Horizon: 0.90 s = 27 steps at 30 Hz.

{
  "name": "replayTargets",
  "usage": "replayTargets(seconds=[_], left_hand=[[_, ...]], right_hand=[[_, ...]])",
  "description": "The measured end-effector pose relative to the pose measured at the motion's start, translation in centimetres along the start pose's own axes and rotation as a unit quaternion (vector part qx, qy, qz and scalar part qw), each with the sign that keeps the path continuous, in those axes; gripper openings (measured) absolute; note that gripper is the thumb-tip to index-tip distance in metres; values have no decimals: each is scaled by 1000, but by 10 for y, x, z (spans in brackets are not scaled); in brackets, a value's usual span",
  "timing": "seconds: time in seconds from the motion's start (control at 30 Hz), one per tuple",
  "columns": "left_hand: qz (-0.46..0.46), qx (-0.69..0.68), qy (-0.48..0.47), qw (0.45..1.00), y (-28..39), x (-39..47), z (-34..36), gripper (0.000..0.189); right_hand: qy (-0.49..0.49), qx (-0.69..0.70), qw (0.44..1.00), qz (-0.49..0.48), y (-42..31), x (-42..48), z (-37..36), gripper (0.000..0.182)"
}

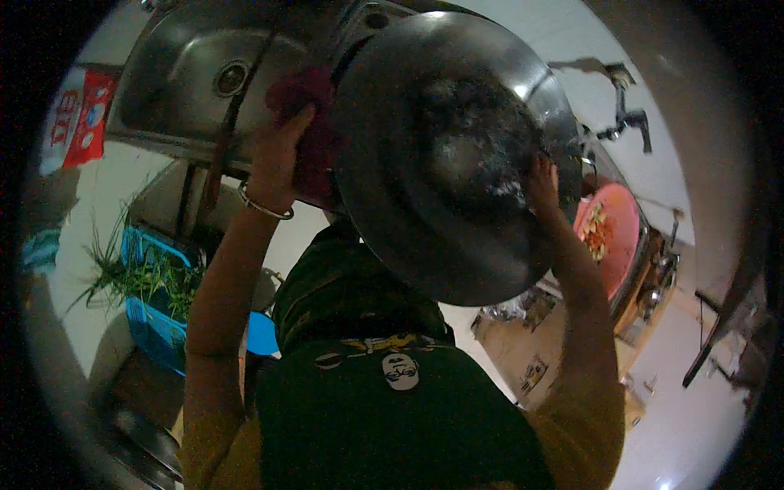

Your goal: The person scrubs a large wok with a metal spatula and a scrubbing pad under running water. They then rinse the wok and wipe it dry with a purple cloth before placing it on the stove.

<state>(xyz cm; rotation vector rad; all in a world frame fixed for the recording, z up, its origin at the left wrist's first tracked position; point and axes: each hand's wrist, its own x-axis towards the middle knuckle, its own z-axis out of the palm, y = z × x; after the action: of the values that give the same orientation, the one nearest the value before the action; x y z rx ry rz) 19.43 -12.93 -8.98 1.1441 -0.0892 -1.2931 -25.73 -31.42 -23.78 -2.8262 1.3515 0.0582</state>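
A large dark metal wok (392,184) fills the upper middle of the view, tilted, with wet shiny patches on its surface. My left hand (283,144) holds a dark red cloth (315,138) against the wok's left edge, and a bangle circles that wrist. Over the right part of the wok lies my right hand (544,184), its fingers bent towards the metal. Whether something sits under those fingers is too dark to tell.
A stainless steel sink (184,79) lies at upper left. A wall tap (625,116) juts out at upper right. Below it, a pink basin (625,226) holds chopped food. Lower left, a blue basket (150,324) contains leafy greens. A cardboard box (520,349) stands low right.
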Motion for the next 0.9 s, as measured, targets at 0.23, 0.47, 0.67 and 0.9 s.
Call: replayTargets(seconds=[0.23, 0.47, 0.67, 0.9], left_hand=[[247, 291, -45, 923, -10, -6, -9, 34], [3, -19, 7, 1000, 7, -16, 19, 28], [50, -26, -33, 998, 6, -14, 22, 27], [64, 67, 9, 996, 5, -10, 17, 28]], right_hand=[[190, 445, 873, 61, -178, 113, -4, 42], [-73, 360, 925, -96, -208, 66, -65, 45], [-45, 455, 855, -245, -251, 0, -50, 62], [179, 311, 932, -49, -196, 220, -29, 45]])
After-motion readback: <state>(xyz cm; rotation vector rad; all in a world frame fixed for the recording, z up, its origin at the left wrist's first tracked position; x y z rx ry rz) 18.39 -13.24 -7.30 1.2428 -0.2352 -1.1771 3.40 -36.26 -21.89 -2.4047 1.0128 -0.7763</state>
